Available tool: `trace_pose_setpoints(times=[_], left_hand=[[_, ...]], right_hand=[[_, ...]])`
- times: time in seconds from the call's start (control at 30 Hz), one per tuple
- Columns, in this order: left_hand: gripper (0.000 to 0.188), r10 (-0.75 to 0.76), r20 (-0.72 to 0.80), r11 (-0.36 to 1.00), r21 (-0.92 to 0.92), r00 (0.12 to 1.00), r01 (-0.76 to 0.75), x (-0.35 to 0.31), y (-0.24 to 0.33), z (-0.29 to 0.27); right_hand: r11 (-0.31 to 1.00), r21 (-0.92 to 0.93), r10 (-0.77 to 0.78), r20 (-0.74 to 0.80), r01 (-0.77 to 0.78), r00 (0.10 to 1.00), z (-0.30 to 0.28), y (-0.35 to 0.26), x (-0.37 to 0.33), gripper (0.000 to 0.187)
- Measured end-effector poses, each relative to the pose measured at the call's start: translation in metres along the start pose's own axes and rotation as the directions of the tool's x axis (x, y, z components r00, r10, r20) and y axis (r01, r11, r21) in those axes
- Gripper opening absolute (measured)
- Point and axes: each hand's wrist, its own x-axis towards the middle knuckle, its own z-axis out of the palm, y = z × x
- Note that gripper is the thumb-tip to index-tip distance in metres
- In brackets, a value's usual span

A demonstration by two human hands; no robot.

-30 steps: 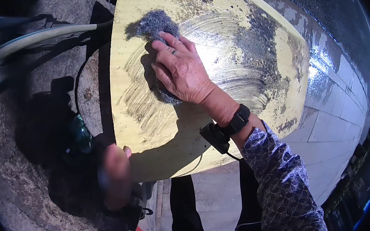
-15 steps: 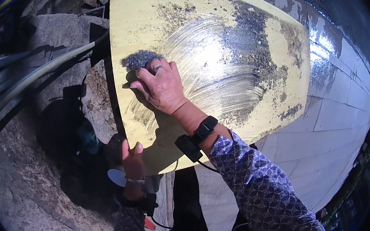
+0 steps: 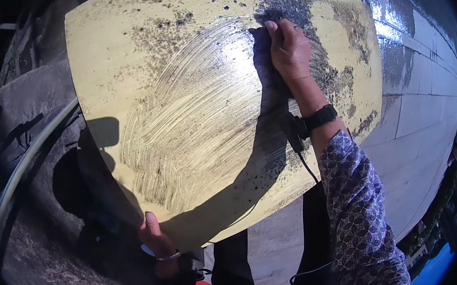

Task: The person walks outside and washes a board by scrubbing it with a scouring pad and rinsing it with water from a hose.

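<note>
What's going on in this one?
A person's right hand is curled over dark staining on a pale yellow board; what it holds is hard to make out. The left hand is at the board's lower-left edge. Curved streaks cross the middle, and dark patches show toward the right side.

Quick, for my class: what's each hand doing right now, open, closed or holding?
Left hand: thumb at a corner of the yellow board; grip cannot be told.
Right hand: closed, apparently on dark wool.
</note>
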Motion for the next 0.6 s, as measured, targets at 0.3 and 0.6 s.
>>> trace_pose_setpoints(times=[0.3,0.6], left_hand=[[0.027,0.130,-0.124,0.985,0.129,0.984,-0.114,0.002,-0.009,-0.006],[0.027,0.160,-0.087,0.985,0.086,0.983,-0.153,0.003,-0.029,-0.002]], right_hand=[[0.974,0.118,0.189,0.026,-0.191,0.982,0.025,-0.001,0.044,0.029],[0.790,0.357,-0.511,-0.065,0.499,0.857,0.068,-0.187,0.042,0.024]])
